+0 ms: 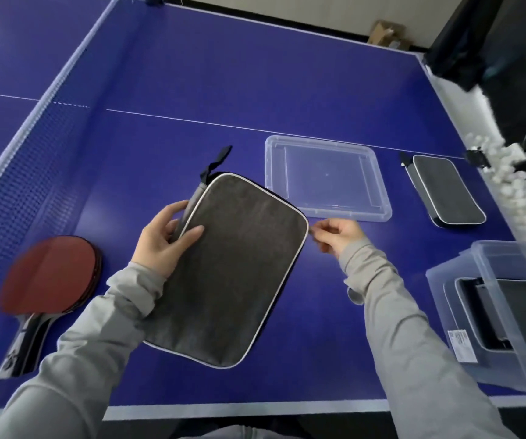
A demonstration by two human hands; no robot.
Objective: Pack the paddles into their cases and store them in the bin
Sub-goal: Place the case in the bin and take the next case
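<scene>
Holding grey case (233,264), both hands.

My right hand (337,236) is blurred at the case's edge, so whether it pinches a zipper pull I cannot tell. The bin (496,299) at lower right is cut off by the frame. The paddles (49,274) at lower left are blurred, their count unclear.

We are seeing a grey case (239,267) lying tilted beside stacked red paddles (49,274), another case (445,191) lying farther right, the clear bin (464,270) holding cases.
</scene>
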